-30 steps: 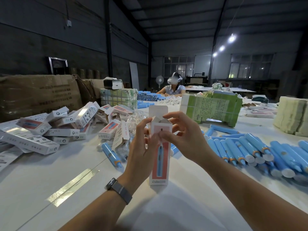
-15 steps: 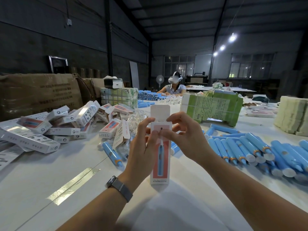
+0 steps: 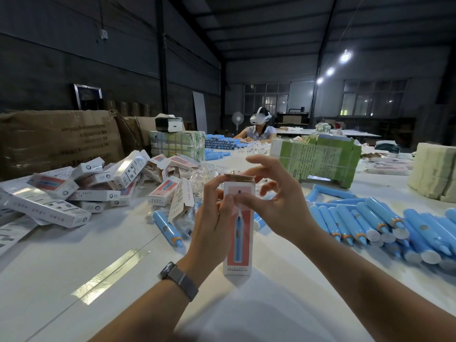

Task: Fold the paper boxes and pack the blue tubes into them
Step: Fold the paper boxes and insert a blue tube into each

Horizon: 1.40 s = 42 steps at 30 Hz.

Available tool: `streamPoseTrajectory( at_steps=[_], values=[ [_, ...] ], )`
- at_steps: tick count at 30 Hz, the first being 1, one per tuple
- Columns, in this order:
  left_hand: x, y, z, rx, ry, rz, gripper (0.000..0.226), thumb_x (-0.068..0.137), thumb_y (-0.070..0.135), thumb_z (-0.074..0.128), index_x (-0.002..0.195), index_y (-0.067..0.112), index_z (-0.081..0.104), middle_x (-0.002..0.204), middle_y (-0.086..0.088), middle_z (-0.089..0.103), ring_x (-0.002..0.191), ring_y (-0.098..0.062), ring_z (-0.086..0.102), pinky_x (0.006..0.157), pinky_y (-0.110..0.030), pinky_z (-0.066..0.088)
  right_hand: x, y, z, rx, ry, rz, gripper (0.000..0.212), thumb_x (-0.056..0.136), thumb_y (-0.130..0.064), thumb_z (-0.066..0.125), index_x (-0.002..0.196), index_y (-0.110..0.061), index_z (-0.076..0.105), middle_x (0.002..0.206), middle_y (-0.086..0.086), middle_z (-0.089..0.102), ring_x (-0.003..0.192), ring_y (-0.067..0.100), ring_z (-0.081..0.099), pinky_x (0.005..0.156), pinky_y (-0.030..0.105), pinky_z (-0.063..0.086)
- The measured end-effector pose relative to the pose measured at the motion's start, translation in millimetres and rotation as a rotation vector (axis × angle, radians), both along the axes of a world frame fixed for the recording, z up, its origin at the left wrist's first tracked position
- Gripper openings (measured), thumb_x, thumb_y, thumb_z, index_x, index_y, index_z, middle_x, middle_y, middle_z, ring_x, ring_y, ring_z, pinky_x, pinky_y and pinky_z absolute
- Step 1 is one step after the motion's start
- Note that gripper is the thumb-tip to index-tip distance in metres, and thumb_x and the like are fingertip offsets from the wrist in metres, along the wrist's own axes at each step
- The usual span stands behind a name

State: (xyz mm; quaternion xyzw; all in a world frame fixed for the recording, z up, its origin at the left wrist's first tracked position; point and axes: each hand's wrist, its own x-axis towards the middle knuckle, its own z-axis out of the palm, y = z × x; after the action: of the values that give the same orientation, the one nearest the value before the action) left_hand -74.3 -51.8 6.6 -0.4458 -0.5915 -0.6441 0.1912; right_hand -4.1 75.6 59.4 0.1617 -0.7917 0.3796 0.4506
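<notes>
Both hands pinch the upright paper box [image 3: 238,228] above the desk [image 3: 74,262], left hand [image 3: 212,218] around its side, right hand [image 3: 276,201] at the top flap; it looks light and crushable, best held by its edges.

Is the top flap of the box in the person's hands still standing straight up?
No: the box shows a flat top, its flap folded down under the right hand.

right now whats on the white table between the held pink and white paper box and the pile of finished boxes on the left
In the head view, one loose blue tube, crinkled clear wrappers and a flat unfolded carton lie there.
</notes>
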Motion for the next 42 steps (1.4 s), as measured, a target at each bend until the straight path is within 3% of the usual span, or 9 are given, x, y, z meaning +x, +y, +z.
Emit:
streamPoseTrajectory(
  at_steps=[4,9,11,17,23,26,31,42],
  values=[
    [0,1,-2,0.026,-0.015,-0.02,0.019,0.102,0.032,0.035,0.121,0.031,0.031,0.094,-0.005,0.064,0.08,-0.018,0.071,0.067,-0.028,0.059,-3,3,0,0.09,-0.009,-0.034,0.022,0.078,-0.016,0.082,0.096,-0.021,0.071,0.094,-0.006,0.067,0.089,0.013,0.062,0.067,0.025,0.047],
    [1,1,0,0.002,0.031,0.013,0.017,0.103,0.031,0.032,0.119,0.035,0.038,0.087,0.011,0.065,0.074,-0.014,0.07,0.061,-0.031,0.06,-1,2,3,0.065,-0.018,0.0,0.008,0.083,-0.016,0.076,0.09,-0.015,0.072,0.094,-0.003,0.067,0.09,0.015,0.064,0.067,0.027,0.051],
    [2,1,0,0.006,0.03,0.012,0.016,0.103,0.032,0.032,0.115,0.04,0.038,0.085,0.009,0.064,0.071,-0.017,0.069,0.06,-0.037,0.06,0,1,5,0.041,-0.04,-0.006,0.002,0.086,-0.017,0.073,0.086,-0.017,0.071,0.088,-0.003,0.065,0.087,0.015,0.063,0.067,0.026,0.051],
    [3,2,2,0.013,-0.007,0.01,0.015,0.103,0.035,0.034,0.115,0.043,0.038,0.092,-0.008,0.064,0.078,-0.025,0.069,0.064,-0.052,0.058,1,-8,9,0.049,-0.115,-0.093,0.012,0.086,-0.014,0.073,0.095,-0.021,0.07,0.089,-0.01,0.059,0.085,0.007,0.057,0.067,0.016,0.048],
    [4,3,0,0.01,0.013,0.039,0.022,0.102,0.039,0.033,0.112,0.058,0.035,0.088,-0.009,0.061,0.074,-0.021,0.068,0.061,-0.043,0.058,2,-13,16,0.089,-0.082,-0.149,0.012,0.083,-0.008,0.075,0.082,-0.02,0.074,0.079,-0.013,0.057,0.075,0.006,0.054,0.063,0.017,0.044],
    [3,4,-2,0.014,-0.003,0.047,0.023,0.102,0.04,0.034,0.113,0.059,0.035,0.088,-0.005,0.062,0.075,-0.019,0.068,0.061,-0.042,0.058,2,-15,14,0.116,-0.074,-0.183,0.008,0.084,-0.011,0.075,0.084,-0.019,0.073,0.082,-0.013,0.057,0.078,0.005,0.056,0.066,0.02,0.046],
    [2,8,-3,0.014,0.028,0.053,0.02,0.103,0.039,0.035,0.123,0.041,0.036,0.096,0.003,0.067,0.08,-0.013,0.071,0.06,-0.026,0.057,1,-12,15,0.096,-0.074,-0.18,0.009,0.083,-0.026,0.078,0.082,-0.02,0.071,0.085,-0.016,0.057,0.083,0.002,0.058,0.067,0.01,0.04],
    [4,6,-4,-0.02,0.073,0.048,0.023,0.103,0.041,0.034,0.119,0.059,0.03,0.099,0.016,0.064,0.078,-0.012,0.071,0.061,-0.028,0.059,3,-16,15,0.124,-0.004,-0.19,0.005,0.085,-0.019,0.072,0.08,-0.018,0.073,0.081,-0.007,0.059,0.076,0.01,0.059,0.067,0.033,0.05]
  ],
)
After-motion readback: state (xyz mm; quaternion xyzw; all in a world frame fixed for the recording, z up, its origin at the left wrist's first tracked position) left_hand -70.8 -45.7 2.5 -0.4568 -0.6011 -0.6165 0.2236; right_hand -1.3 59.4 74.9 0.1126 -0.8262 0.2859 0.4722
